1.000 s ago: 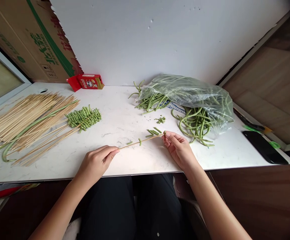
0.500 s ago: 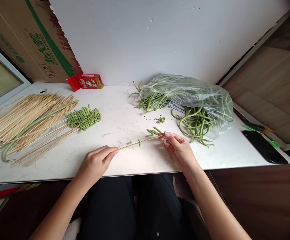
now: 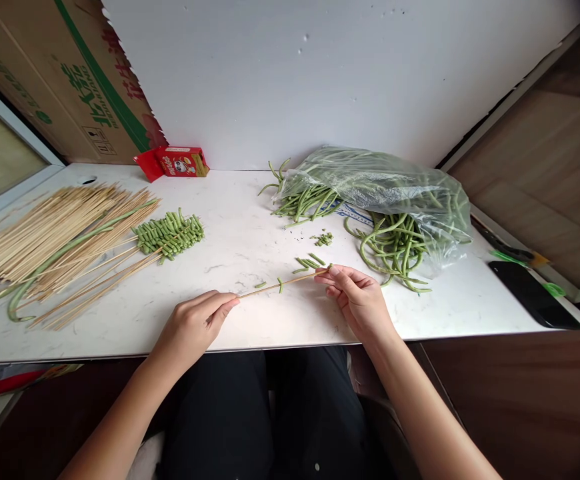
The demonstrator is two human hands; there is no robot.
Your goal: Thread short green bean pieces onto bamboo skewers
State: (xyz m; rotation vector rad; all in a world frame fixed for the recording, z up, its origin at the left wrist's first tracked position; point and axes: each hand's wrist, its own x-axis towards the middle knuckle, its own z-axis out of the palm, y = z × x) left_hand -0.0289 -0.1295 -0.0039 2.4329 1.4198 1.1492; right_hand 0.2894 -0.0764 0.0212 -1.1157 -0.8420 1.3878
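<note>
My left hand is closed on the near end of a thin bamboo skewer, which slants up to the right above the table. At its far tip, the fingers of my right hand pinch a short piece of green bean, mostly hidden by the fingertips. Just beyond the skewer lie several cut bean pieces and a small heap of bean ends. One short piece shows at the middle of the skewer; I cannot tell whether it is on it. Left of centre rest skewers threaded with rows of bean pieces.
Many bare skewers cover the left of the table, with a long bean across them. A plastic bag of long beans lies at the back right, loose beans before it. A phone and a red box are farther out.
The whole view has shifted very slightly. Both hands keep the same hold on the skewer and the bean piece, with hardly any movement.
</note>
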